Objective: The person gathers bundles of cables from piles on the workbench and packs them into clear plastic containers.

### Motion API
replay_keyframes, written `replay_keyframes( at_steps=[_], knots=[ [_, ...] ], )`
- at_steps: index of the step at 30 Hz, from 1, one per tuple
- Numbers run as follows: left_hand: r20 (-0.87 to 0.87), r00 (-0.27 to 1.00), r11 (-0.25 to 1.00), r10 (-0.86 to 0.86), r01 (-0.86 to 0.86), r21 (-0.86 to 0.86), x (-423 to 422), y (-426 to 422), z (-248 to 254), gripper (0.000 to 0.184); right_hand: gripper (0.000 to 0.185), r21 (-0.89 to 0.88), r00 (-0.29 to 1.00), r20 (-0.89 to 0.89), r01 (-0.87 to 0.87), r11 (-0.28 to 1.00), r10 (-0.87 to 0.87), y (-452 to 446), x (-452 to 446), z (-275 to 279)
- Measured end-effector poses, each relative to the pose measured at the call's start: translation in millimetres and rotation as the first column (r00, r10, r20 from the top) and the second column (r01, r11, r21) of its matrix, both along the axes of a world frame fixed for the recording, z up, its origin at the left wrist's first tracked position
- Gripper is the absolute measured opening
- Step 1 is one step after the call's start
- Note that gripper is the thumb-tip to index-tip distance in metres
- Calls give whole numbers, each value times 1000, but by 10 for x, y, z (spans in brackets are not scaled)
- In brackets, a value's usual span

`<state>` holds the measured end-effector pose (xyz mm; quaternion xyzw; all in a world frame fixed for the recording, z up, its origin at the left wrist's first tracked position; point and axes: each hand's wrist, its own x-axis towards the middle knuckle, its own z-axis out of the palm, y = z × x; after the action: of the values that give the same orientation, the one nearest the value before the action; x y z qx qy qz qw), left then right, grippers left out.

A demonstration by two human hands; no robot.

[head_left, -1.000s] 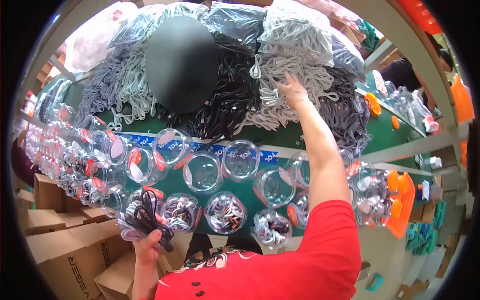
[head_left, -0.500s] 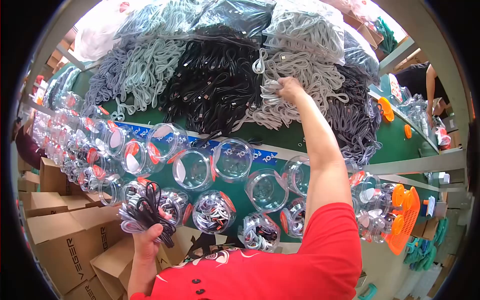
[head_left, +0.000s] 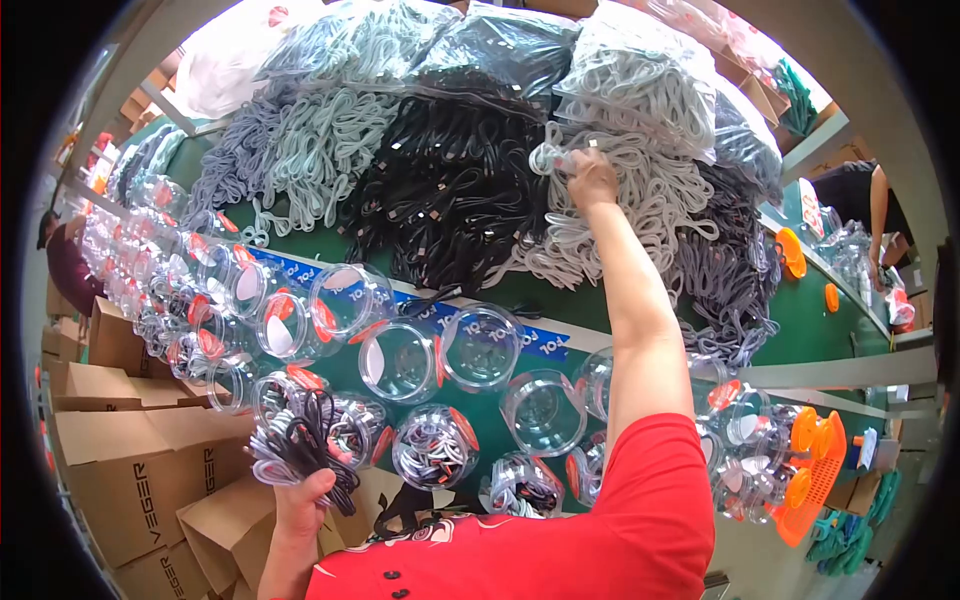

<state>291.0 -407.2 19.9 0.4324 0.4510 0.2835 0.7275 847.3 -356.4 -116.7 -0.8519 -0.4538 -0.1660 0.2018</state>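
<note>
My left hand (head_left: 305, 497) is closed around a bundle of USB cables (head_left: 300, 435), black ones together with grey and whitish ones, low at the left above the jars. At the far side of the bench, my right hand (head_left: 593, 182) reaches into the heap of white cables (head_left: 640, 215). Its fingers are pinched on a coiled white cable (head_left: 552, 158) at the heap's upper left edge. Directly left of that lies a heap of black cables (head_left: 440, 190). How many cables the right hand grips is hidden.
Clear plastic jars (head_left: 480, 345) line the bench's near side; some, like this cable-filled jar (head_left: 435, 447), hold cables. Bagged cables (head_left: 640, 75) lie behind the heaps. Cartons (head_left: 140, 480) stand at lower left, an orange basket (head_left: 818, 480) at right. Another person's arm (head_left: 878, 215) shows far right.
My right hand has moved up and left over the white heap to the coiled cable at its edge. The whole view has shifted slightly. My left hand still holds its bundle.
</note>
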Motion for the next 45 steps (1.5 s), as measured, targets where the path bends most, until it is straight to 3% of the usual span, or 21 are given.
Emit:
replay_keyframes(
  at_steps=[4,8,12,14,16,17,18,19,22,24,26,29,30,32,34,35,36,38,41,44,45],
  knots=[
    [-22,999,999,46,-46,4,-38,-45,35,53,21,2,965,190,-185,983,181,136,169,11],
    [-8,995,995,96,-96,-25,-29,-68,43,53,26,-299,988,95,-86,950,120,169,173,22],
    [7,996,996,89,-89,-19,-30,-73,70,52,17,-352,980,142,-83,932,141,51,104,258],
    [41,997,998,58,-56,-33,-100,-38,24,52,14,-284,989,113,-60,957,95,-193,56,512],
    [100,994,998,43,-39,-45,-100,-3,-9,52,19,-160,991,-81,93,983,-107,-452,-99,797],
    [130,991,997,44,-35,-72,-69,-4,6,56,19,80,967,-254,17,997,4,-579,-50,774],
    [194,981,999,-11,21,-50,-59,30,-44,61,19,325,908,-390,-20,945,154,-700,-27,747],
    [225,974,998,-21,34,-57,6,43,-34,63,18,325,570,-795,112,939,207,-828,-297,1046],
    [330,942,982,-54,109,-152,260,29,7,63,15,445,138,-894,372,815,426,-1022,-1254,1386],
    [449,880,958,-158,247,-148,431,72,-85,59,14,454,-19,-869,369,811,495,-1127,-2007,1489],
    [497,856,937,-144,279,-209,584,61,-97,56,16,401,-86,-903,181,898,421,-1252,-2735,1490],
    [668,710,903,-222,408,-133,587,157,130,51,20,352,-92,-932,-14,936,350,-1359,-3597,1325],
    [702,659,871,-272,479,-112,519,186,166,50,19,151,68,-984,-160,976,163,-1381,-3733,1405],
    [639,710,913,-294,407,-32,419,145,134,47,20,188,61,-978,-167,968,201,-1444,-3873,1324],
    [515,797,947,-314,301,111,322,106,98,46,20,220,271,-925,-189,957,266,-1476,-4020,1361],
    [570,786,961,-240,276,23,296,97,111,41,21,230,369,-883,-201,952,291,-1494,-4099,1388],
    [610,767,954,-199,293,-57,240,121,87,40,23,93,193,-974,-128,987,117,-1517,-4099,1509],
    [673,731,919,-112,334,-210,148,196,17,37,25,191,28,-981,2,982,191,-1573,-4104,1623],
    [682,722,918,-117,341,-203,106,173,18,35,27,339,-41,-932,245,908,359,-1585,-4200,1412],
    [683,714,910,-150,370,-187,90,146,2,37,28,319,-100,-932,233,919,349,-1610,-4216,1413],
    [675,718,924,-171,356,-144,108,128,-3,37,28,364,12,-928,228,903,371,-1607,-4257,1353]
  ],
)
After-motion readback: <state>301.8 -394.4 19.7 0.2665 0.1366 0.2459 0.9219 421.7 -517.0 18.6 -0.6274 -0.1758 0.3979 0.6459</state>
